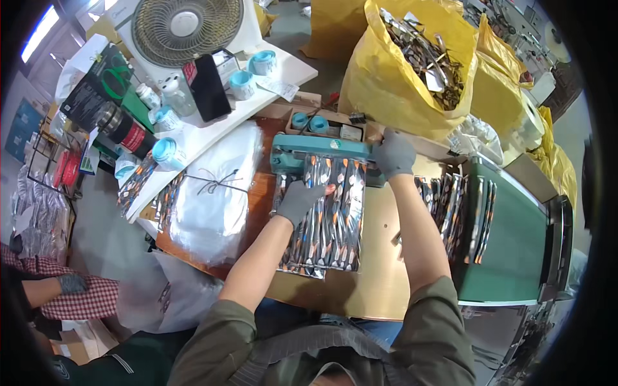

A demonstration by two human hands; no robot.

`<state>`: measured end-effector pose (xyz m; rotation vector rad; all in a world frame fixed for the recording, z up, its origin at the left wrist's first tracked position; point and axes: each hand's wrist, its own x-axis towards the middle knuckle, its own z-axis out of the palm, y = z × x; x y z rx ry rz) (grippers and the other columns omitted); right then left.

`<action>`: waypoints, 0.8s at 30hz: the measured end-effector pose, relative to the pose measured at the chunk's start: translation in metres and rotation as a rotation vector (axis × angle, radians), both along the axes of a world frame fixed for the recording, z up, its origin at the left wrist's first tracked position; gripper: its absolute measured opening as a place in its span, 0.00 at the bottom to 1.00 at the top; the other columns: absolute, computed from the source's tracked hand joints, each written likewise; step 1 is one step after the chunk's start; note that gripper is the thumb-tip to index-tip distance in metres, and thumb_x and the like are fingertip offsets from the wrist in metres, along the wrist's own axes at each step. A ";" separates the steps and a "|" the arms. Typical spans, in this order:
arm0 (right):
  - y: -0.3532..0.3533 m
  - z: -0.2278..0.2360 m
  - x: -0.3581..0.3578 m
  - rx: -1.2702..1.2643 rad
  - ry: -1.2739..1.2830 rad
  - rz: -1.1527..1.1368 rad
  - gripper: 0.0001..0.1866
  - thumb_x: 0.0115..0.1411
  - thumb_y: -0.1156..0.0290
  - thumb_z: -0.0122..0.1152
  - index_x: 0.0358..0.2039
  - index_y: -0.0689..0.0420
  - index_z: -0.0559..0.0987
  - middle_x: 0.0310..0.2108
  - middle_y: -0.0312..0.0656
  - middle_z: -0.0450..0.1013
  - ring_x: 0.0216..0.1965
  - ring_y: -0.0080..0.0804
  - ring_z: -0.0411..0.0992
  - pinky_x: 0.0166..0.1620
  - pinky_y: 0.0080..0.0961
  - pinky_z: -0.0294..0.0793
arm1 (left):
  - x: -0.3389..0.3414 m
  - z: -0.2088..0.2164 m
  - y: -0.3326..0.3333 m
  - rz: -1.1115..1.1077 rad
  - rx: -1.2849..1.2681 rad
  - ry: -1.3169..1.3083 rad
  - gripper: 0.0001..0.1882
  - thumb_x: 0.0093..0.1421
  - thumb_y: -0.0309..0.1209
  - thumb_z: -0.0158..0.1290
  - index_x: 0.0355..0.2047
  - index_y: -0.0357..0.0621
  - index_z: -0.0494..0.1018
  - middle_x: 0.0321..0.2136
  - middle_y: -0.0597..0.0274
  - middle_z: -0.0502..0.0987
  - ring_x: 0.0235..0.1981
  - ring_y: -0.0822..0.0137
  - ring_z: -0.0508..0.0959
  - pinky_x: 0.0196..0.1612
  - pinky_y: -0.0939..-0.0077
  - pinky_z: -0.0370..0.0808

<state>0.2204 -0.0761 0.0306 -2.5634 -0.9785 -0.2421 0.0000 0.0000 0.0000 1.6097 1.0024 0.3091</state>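
Note:
A green bar-type bag sealer (322, 145) lies across the table in front of me. The mouth end of a clear plastic bag (335, 225), packed with slim dark pieces with orange, blue and white marks, reaches under its arm. My left hand (300, 201), in a grey glove with one bare fingertip showing, lies on the bag's upper left part, thumb spread to the right. At the sealer arm's right end my grey-gloved right hand (394, 154) is closed around it from above. Its fingertips are partly hidden.
Left of the sealer lies a stack of clear bags (212, 193). A white shelf (270, 96) holds a fan (187, 29), phone (206, 88) and tape rolls. Rows of similar slim pieces (450, 206) lie right, beside a green surface (508, 238). A yellow sack (380, 83) stands behind. Another person's gloved hand (72, 284) is at left.

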 end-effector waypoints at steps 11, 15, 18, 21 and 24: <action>-0.012 -0.016 0.011 0.149 -0.048 -0.015 0.09 0.52 0.62 0.53 0.26 0.54 0.74 0.24 0.47 0.74 0.26 0.48 0.73 0.29 0.44 0.72 | 0.017 0.001 -0.004 -0.045 -0.161 0.050 0.34 0.38 0.48 0.66 0.41 0.34 0.75 0.37 0.56 0.77 0.39 0.65 0.75 0.46 0.72 0.68; -0.005 -0.009 -0.002 0.239 0.079 0.051 0.18 0.53 0.55 0.50 0.30 0.57 0.75 0.29 0.54 0.74 0.32 0.53 0.73 0.36 0.44 0.72 | 0.008 -0.070 0.029 -0.026 -0.210 -0.284 0.24 0.46 0.37 0.63 0.41 0.38 0.75 0.37 0.58 0.77 0.36 0.66 0.76 0.42 0.72 0.72; -0.034 -0.003 -0.009 0.334 0.320 0.095 0.48 0.48 0.34 0.52 0.55 0.64 0.60 0.50 0.62 0.62 0.51 0.56 0.63 0.52 0.41 0.64 | -0.014 -0.015 0.036 -0.096 -0.431 -0.165 0.29 0.42 0.36 0.66 0.43 0.34 0.73 0.40 0.60 0.75 0.38 0.68 0.74 0.44 0.72 0.70; -0.103 -0.005 0.012 0.209 -0.069 0.006 0.59 0.40 0.33 0.60 0.62 0.63 0.51 0.55 0.63 0.56 0.56 0.56 0.58 0.57 0.38 0.59 | -0.041 0.028 0.037 -0.122 -0.027 -0.225 0.35 0.44 0.39 0.65 0.49 0.33 0.67 0.39 0.58 0.75 0.37 0.67 0.75 0.43 0.70 0.71; -0.205 -0.028 0.051 0.046 0.126 -0.350 0.63 0.33 0.42 0.71 0.62 0.63 0.50 0.54 0.63 0.58 0.55 0.55 0.60 0.56 0.36 0.62 | -0.033 0.041 0.012 0.130 1.016 0.087 0.35 0.48 0.44 0.62 0.48 0.30 0.65 0.36 0.48 0.74 0.41 0.57 0.74 0.44 0.67 0.70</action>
